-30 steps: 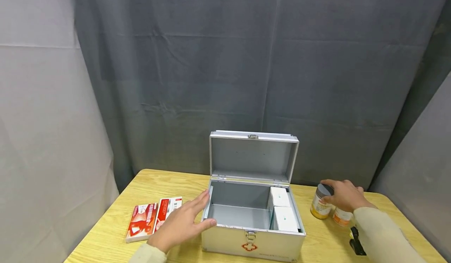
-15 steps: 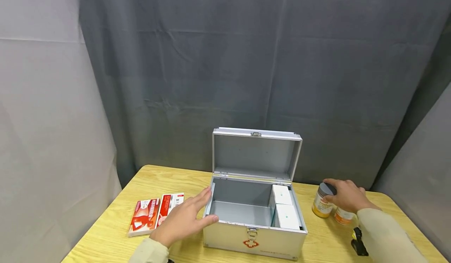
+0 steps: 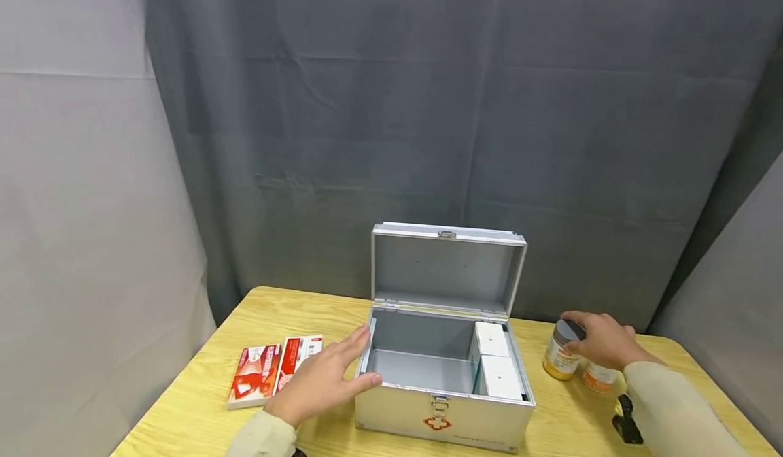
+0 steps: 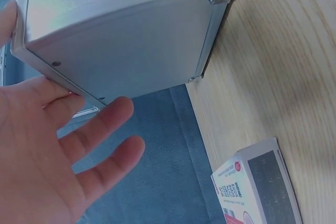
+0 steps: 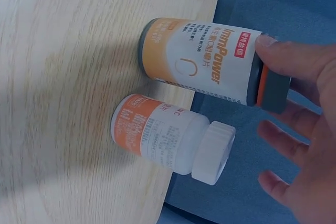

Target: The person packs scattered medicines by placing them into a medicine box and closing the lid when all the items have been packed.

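In the head view, a silver first-aid box (image 3: 445, 416) stands with its lid raised, two white cartons (image 3: 497, 367) along the right side inside. My left hand (image 3: 324, 379) rests at the box's left rim, its fingers fairly straight; the left wrist view has the thumb and fingertips against the box edge. Off to the right, my right hand (image 3: 605, 340) pinches the dark cap of a vitamin C bottle (image 5: 202, 61) between thumb and forefinger. That bottle stands upright on the table. A smaller white-capped pill bottle (image 5: 168, 135) stands close beside it, under the hand and untouched by the fingers.
Two red-and-white medicine boxes (image 3: 253, 375) lie on the wooden table (image 3: 293, 307) left of my left hand. A dark curtain (image 3: 428, 117) hangs behind the table, with pale cloth (image 3: 92, 171) at the left side.
The head view has shifted slightly, so everything sits a little further right in it. Both hands keep their places at the box and the bottle.
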Demonstrator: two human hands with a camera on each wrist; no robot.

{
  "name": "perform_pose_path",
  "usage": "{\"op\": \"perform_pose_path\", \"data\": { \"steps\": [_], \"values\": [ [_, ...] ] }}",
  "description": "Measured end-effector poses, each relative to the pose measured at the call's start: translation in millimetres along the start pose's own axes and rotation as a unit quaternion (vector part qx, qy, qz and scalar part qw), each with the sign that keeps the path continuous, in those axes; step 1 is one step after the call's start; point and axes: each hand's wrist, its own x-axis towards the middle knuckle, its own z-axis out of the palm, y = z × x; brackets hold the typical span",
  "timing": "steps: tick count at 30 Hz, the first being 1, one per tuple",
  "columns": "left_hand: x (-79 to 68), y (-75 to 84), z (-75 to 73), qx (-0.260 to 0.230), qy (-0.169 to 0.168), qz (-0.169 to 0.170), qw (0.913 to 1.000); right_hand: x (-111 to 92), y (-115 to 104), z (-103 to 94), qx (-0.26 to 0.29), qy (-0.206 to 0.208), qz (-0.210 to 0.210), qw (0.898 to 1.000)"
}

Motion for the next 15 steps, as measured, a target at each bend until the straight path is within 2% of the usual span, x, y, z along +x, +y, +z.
{"op": "perform_pose_path", "data": {
  "steps": [15],
  "values": [
    [0.2,-1.0,1.7,0.002,0.000,-0.003,1.0000,-8.4,5.7,1.1,0.019,0.030,-0.015,0.999]
  ]
}}
